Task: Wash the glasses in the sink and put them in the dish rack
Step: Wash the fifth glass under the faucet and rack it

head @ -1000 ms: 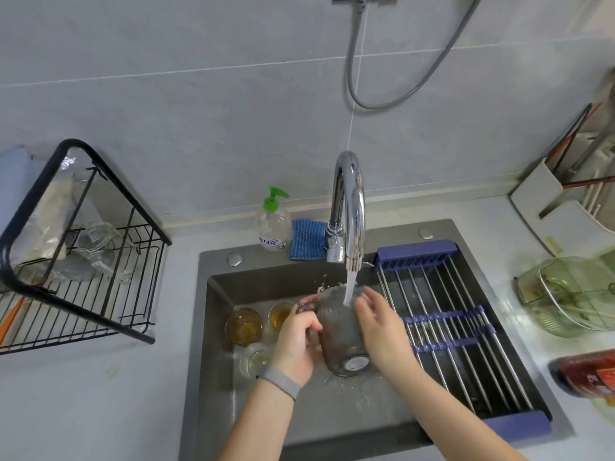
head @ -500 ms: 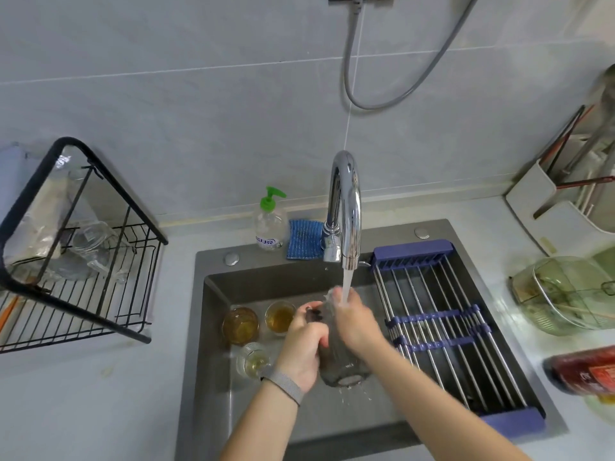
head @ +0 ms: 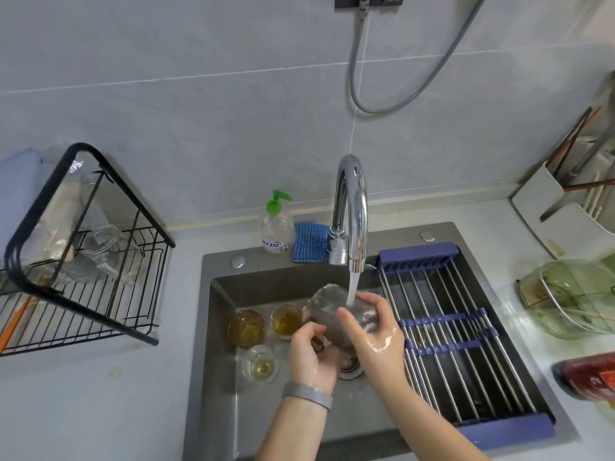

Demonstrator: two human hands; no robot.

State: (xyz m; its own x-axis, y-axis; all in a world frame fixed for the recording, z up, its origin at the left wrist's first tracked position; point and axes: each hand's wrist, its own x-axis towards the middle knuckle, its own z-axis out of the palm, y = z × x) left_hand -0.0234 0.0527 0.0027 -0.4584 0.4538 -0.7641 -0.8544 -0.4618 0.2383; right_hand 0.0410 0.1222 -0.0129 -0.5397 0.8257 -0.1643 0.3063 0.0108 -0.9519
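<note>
I hold a clear glass (head: 327,307) tilted on its side under the running faucet (head: 351,211), above the dark sink (head: 219,361). My left hand (head: 311,356) grips its lower end from below. My right hand (head: 372,331), wet, wraps its upper side where the water stream lands. Three more glasses stand on the sink floor to the left: two amber ones (head: 246,329) (head: 286,320) and a clear one (head: 261,364) with yellowish liquid. The black wire dish rack (head: 100,294) stands on the counter at left and holds clear glassware (head: 100,251).
A soap bottle (head: 274,227) and a blue sponge (head: 309,242) sit behind the sink. A roll-up drying mat (head: 466,327) covers the sink's right part. A green glass bowl (head: 572,297), a red-labelled item (head: 589,374) and a utensil holder (head: 572,201) stand at right.
The glass has tipped from nearly upright to lying on its side under the stream. My right hand slid over its upper side and my left hand dropped lower on its end.
</note>
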